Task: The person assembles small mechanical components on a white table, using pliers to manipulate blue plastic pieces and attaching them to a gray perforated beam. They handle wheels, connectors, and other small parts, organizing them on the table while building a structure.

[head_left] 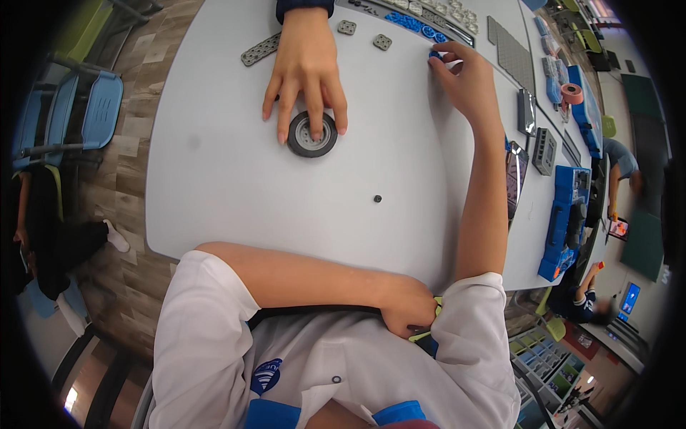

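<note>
My right hand (pixel 463 75) reaches to the far right of the table, thumb and fingers closed around a small blue piece (pixel 434 54); its exact kind is mostly covered by the fingertips. My left arm lies across my body. My left hand (pixel 409 306) is curled beside my right sleeve, against something yellow-green (pixel 437 309) that I cannot identify; its fingertips are hidden. Opposite me, another person's hand (pixel 307 75) comes from the top edge and touches a black-tyred wheel (pixel 313 146) with a grey hub. A tiny dark piece (pixel 377 199) lies mid-table.
A grey perforated beam (pixel 261 50) and two small grey plates (pixel 347 27) lie at the far side. Blue and white parts fill a tray (pixel 457 37) beyond my right hand. To the right stand a tablet (pixel 516 179), a grey block (pixel 544 151) and a blue case (pixel 564 222).
</note>
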Available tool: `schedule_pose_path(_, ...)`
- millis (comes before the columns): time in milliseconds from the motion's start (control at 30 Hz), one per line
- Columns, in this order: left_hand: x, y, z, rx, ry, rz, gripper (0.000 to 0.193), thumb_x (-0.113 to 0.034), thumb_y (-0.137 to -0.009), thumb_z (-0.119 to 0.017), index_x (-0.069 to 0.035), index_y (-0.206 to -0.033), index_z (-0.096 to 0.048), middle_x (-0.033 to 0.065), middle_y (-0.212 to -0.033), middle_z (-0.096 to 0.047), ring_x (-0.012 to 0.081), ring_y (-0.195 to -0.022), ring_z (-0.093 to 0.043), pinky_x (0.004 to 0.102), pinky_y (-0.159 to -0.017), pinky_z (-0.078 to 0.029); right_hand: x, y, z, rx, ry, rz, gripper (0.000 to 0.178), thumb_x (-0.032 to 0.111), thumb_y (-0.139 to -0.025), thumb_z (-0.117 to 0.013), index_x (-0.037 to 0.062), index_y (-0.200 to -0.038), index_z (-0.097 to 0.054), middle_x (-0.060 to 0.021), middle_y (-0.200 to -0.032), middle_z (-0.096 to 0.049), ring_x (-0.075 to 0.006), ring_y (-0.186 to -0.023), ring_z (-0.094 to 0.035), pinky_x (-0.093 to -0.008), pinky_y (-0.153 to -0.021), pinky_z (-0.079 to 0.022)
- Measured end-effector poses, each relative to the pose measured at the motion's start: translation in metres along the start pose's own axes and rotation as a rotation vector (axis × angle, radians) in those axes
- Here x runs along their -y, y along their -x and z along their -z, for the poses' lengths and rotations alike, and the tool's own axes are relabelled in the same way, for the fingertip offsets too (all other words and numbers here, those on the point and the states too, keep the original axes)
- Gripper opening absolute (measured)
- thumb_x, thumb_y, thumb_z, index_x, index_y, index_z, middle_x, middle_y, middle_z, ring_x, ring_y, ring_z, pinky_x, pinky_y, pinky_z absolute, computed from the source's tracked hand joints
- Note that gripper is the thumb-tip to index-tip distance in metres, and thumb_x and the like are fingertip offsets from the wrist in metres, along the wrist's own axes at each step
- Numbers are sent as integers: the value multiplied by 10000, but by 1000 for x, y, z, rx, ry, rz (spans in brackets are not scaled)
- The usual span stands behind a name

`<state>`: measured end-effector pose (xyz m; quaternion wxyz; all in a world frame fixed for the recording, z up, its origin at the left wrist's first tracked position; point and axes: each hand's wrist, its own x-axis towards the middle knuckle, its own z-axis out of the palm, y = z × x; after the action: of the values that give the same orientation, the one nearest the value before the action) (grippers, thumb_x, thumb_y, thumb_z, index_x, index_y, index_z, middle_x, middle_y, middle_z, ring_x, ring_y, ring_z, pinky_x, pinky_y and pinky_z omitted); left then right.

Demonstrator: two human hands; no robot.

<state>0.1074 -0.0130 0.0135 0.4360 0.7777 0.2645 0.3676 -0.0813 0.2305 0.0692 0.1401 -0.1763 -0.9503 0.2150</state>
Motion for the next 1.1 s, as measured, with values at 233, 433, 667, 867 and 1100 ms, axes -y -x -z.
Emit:
schedule_pose_path(233, 0, -2, 2, 59, -1, 20, 179, -206, -796, -745, -40, -761, -690, 153, -771, -719, 420, -775, -706, 547, -688, -554, 72, 97, 45, 217, -136, 218, 304, 142, -920, -867, 78, -1204, -777, -126, -1037, -750, -257, -868, -709, -398, -766, -584)
schedule_pose_path(433, -2, -2, 1, 62, -58, 15, 212, -219, -801, -728, -37, -703, -680, 150, -766, -718, 413, -747, -699, 555, -667, -532, 108, 176, 25, 428, -152, 82, 298, 45, -896, -871, 34, -1168, -751, -134, -1030, -734, -287, -939, -766, -411, -825, -608)
schedule_pose_path(667, -3, -1, 3, 64, -51, 25, 209, -217, -805, -723, -35, -710, -688, 160, -768, -724, 417, -742, -701, 556, -667, -534, 98, 140, 2, 247, -334, 148, 268, -1, -938, -798, 38, -1190, -716, -146, -973, -731, -321, -855, -743, -421, -778, -604)
schedule_pose_path(867, 0, -2, 3, 76, -51, 14, 206, -236, -813, -743, -36, -770, -717, 168, -780, -734, 432, -766, -708, 571, -700, -547, 126, 84, -34, 230, -556, 254, 336, -32, -933, -778, 34, -1257, -717, -149, -956, -727, -306, -880, -751, -415, -823, -626)
schedule_pose_path(1100, -1, 0, -2, -6, -31, 10, 241, -292, -841, -759, -55, -856, -801, 164, -865, -786, 402, -855, -753, 530, -784, -587, 172, 50, -87, 308, -183, 440, 220, 26, -929, -735, -5, -1143, -774, -251, -1110, -744, -439, -973, -755, -523, -856, -628)
